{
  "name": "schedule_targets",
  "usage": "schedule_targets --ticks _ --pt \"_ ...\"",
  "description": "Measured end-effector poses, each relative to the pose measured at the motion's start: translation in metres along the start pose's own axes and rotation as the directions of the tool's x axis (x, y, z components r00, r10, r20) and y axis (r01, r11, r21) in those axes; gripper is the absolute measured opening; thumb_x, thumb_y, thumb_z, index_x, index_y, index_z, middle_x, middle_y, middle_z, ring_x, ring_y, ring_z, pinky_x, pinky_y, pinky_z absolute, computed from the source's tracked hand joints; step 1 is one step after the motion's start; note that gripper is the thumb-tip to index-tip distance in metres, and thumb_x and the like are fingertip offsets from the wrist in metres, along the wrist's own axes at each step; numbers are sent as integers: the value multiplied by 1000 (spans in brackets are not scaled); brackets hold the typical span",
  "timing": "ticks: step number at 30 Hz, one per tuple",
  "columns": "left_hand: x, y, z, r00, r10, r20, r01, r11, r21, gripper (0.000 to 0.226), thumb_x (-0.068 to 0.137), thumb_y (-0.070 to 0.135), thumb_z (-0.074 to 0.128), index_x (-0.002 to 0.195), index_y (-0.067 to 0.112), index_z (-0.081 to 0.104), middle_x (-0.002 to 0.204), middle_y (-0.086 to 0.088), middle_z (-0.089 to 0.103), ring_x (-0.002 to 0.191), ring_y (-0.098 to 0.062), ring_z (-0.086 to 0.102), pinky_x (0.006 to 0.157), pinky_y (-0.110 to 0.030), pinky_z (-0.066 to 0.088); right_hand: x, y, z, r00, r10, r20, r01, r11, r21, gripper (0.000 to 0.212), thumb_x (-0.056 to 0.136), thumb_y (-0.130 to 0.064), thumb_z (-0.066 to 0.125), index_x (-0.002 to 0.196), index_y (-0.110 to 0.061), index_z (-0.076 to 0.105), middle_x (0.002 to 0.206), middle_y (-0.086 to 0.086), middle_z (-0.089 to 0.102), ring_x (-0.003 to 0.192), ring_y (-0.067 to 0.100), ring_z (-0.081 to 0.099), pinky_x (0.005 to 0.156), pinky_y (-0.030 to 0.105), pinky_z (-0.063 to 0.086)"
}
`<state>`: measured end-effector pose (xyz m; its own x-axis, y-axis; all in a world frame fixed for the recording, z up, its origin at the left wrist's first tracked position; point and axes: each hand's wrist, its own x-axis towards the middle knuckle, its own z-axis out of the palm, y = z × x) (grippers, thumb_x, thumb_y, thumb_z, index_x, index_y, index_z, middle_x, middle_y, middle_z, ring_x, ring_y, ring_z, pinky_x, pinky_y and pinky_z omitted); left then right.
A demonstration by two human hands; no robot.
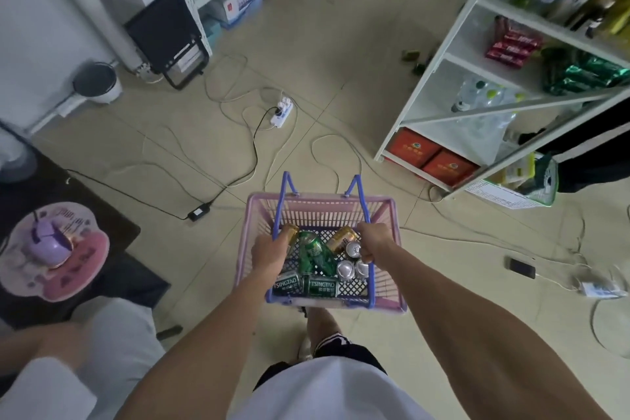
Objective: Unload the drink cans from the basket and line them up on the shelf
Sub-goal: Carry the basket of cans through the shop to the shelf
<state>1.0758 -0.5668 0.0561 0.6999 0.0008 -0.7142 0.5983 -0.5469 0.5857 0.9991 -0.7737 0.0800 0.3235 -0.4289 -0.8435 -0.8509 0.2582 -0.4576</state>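
Note:
I carry a pink plastic basket [381,206] above the floor by its two blue handles. My left hand [269,252] is shut on the left handle and my right hand [375,242] is shut on the right handle. Inside lie several drink cans: green Tsingtao cans [322,286], gold cans [341,238] and silver cans [346,269] seen end-on. The white shelf unit [439,54] stands to the upper right, with bottles, red packs and green packs on its levels.
Cables and a white power strip [282,111] sprawl over the tiled floor ahead. A phone [521,268] lies on the floor at right. A dark table with a pink mouse pad [81,269] is at left. Another person's legs stand behind the shelf at far right.

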Motion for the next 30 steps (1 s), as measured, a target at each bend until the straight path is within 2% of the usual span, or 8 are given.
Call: schedule_targets --ticks 2,6,9,14,19,21,24,30 --pt "22 20 3 1000 -4 -5 4 1000 22 32 96 33 57 96 2 66 65 -3 49 46 -13 38 43 -27 31 20 -21 0 1000 6 3 -6 1000 9 21 105 -20 51 110 -1 58 57 1 40 40 13 36 33 18 31" --pt "58 68 8 1000 -16 -18 18 993 119 39 95 37 54 97 0 66 64 -2 51 48 -15 45 44 -26 36 48 -62 -1 1000 23 -3 -23 1000 21 24 104 -23 53 114 -1 58 59 2 41 42 14 36 32 20 32" --pt "86 110 10 1000 4 0 -4 991 132 37 95 37 56 90 2 67 63 -3 51 48 -14 42 44 -26 35 75 -97 -1 999 39 -23 -38 998 58 31 102 -20 55 118 6 60 56 4 43 41 16 40 34 21 34" --pt "124 185 4 999 33 -1 -33 997 72 30 95 31 58 97 3 67 70 -7 57 47 -13 41 42 -25 30 106 -169 -7 998 49 -45 -44 993 106 18 98 -14 53 108 -1 58 54 2 39 39 12 35 37 18 30" --pt "161 258 -7 998 62 -22 -62 998 14 24 94 24 58 100 2 66 71 -9 62 50 -17 48 39 -26 32 131 -248 -8 997 13 -72 -5 995 99 9 98 -14 52 92 -7 52 56 3 39 38 13 35 36 16 30" --pt "179 283 -8 997 67 -24 -66 998 22 23 95 25 59 96 3 65 67 -6 57 49 -15 44 41 -27 31 143 -275 -4 998 14 -68 -7 995 101 8 98 -14 51 94 -8 48 56 2 38 35 12 34 35 15 30" --pt "218 316 -10 997 70 27 -72 996 49 28 94 28 59 100 2 65 75 -9 60 50 -16 44 42 -27 32 167 -313 3 998 19 -63 -12 994 108 7 97 -12 50 92 -9 46 52 0 38 31 11 32 34 14 28" --pt "325 405 -18 992 90 83 -97 992 80 30 96 25 55 101 -3 66 71 -10 60 54 -21 49 46 -32 38 222 -409 9 987 41 -158 -13 984 177 8 97 -12 51 96 -4 53 49 0 37 27 10 32 33 12 30"
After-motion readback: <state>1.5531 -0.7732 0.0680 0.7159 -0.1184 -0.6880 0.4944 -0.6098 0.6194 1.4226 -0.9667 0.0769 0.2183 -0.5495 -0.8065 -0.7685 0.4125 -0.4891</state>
